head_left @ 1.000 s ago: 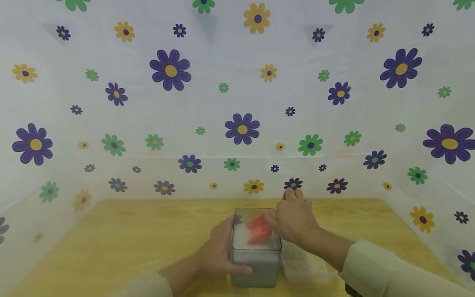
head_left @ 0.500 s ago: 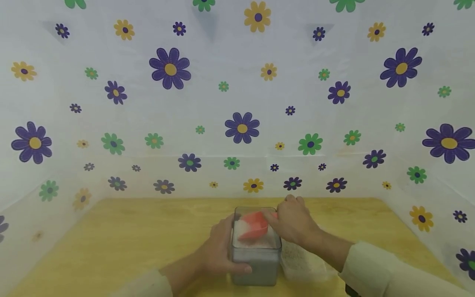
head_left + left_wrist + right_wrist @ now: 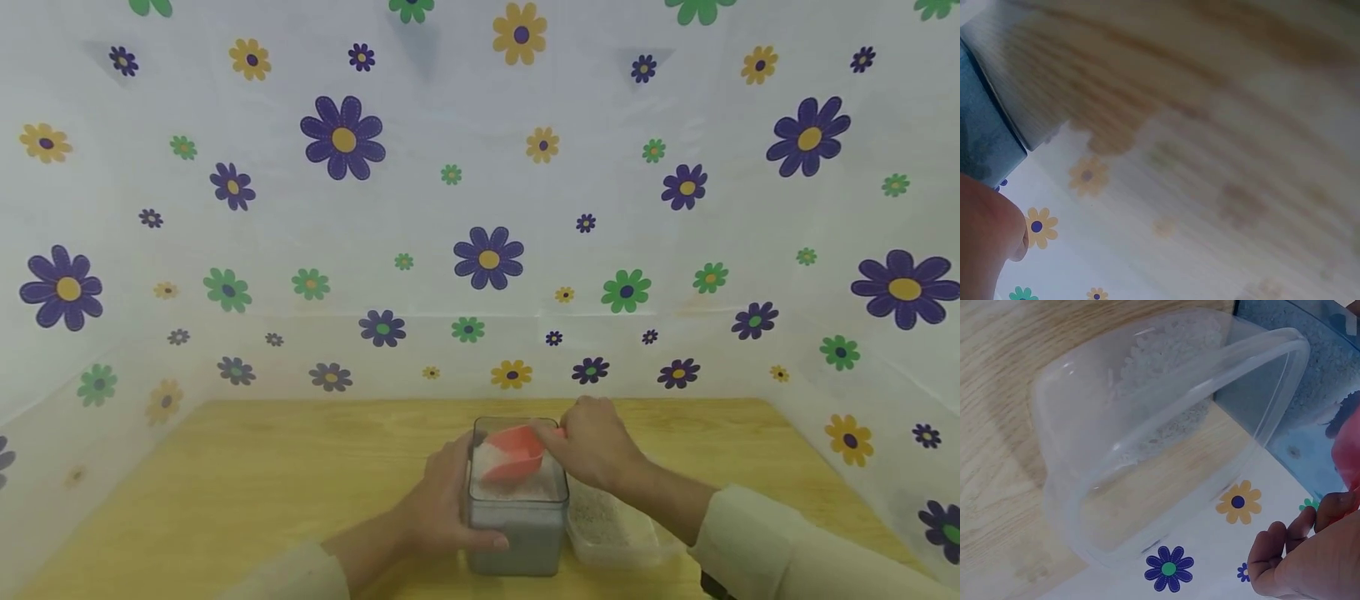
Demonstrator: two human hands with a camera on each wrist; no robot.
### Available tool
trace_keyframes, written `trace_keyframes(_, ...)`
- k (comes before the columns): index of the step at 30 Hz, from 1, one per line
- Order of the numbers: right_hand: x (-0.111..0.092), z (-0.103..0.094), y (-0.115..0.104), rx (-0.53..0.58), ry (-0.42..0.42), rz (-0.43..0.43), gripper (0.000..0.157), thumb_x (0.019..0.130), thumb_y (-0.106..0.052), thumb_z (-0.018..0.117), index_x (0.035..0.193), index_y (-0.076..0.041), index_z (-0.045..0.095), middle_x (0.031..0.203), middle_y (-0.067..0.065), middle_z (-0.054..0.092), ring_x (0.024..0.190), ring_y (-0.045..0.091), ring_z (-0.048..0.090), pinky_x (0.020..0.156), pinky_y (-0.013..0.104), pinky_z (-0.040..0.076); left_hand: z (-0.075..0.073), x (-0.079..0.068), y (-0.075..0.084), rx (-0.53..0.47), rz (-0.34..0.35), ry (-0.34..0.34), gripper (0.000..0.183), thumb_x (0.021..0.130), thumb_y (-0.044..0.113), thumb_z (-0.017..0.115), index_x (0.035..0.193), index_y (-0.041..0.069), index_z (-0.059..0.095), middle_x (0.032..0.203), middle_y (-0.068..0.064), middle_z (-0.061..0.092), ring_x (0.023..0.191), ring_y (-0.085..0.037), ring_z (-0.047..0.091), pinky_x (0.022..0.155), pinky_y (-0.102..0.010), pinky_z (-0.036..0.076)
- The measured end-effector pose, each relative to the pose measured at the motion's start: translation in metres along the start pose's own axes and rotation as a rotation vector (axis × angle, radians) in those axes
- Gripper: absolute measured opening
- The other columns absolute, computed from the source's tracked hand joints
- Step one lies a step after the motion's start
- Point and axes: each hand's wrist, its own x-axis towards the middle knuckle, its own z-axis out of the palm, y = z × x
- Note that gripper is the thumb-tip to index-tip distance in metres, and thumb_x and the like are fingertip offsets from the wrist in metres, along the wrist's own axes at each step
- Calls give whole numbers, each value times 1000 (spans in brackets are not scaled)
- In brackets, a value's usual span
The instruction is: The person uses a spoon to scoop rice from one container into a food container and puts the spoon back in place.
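Observation:
A tall, clear-walled square container [image 3: 516, 537] stands on the table, filled with what looks like white rice [image 3: 492, 458]. My left hand [image 3: 442, 504] grips it from the left, thumb across the front and fingers along the far side. Inside its rim, a red-pink scoop [image 3: 517, 452] lies low over the grains, its mouth facing left. My right hand [image 3: 596, 442] holds the scoop by its handle from the right. Close on the right sits a clear plastic tub [image 3: 626, 554] with some grains [image 3: 1169, 350] gathered at its container side.
The wooden table [image 3: 300, 483] runs back to a white flower-print sheet [image 3: 420, 208], which also encloses both sides. A small dark object [image 3: 714, 586] shows at the front edge under the right sleeve [image 3: 780, 542].
The scoop has shifted left and settled lower and steadier over the grains; it was blurred and tipped before. My right hand has dropped slightly. The left hand and container hold their place.

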Motion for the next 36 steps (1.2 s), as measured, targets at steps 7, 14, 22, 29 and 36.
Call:
trace_keyframes(7, -4, -2, 3, 10, 30, 12, 62, 97, -42, 58, 45, -11, 44, 48, -3, 36, 59, 14, 41, 61, 29, 34, -2, 0, 2, -22, -25, -4, 104, 59, 62, 87, 143, 32, 33, 129, 13, 47, 120, -15, 39, 102, -53, 35)
trace_keyframes(14, -8, -3, 14, 27, 64, 17, 63, 98, -45, 57, 47, -11, 44, 58, 0, 46, 73, 15, 50, 73, 34, 39, -1, 0, 1, -30, -50, -14, 107, 58, 61, 87, 145, 28, 32, 129, 12, 47, 120, -15, 39, 103, -53, 35)
trace_keyframes(22, -9, -18, 19, 45, 89, 29, 55, 98, -41, 59, 52, -10, 53, 70, 4, 50, 72, 19, 46, 63, 31, 37, -1, -1, 2, -33, -64, -21, 113, 60, 59, 87, 150, 23, 29, 132, 8, 47, 122, -18, 38, 103, -53, 35)
trace_keyframes(29, -12, -38, 29, 24, 138, 48, 52, 99, -42, 58, 58, -11, 64, 91, 10, 66, 88, 23, 56, 67, 32, 46, -2, -3, 3, -15, -105, -31, 120, 61, 60, 87, 154, 18, 23, 139, 4, 44, 127, -20, 35, 106, -55, 34)
trace_keyframes(36, -21, -53, 54, -15, 167, 35, 57, 99, -44, 56, 52, -12, 56, 78, 6, 61, 81, 20, 55, 65, 32, 41, -2, -1, 3, -2, -75, -36, 123, 60, 60, 87, 156, 17, 21, 139, 4, 45, 127, -17, 38, 111, -56, 28)
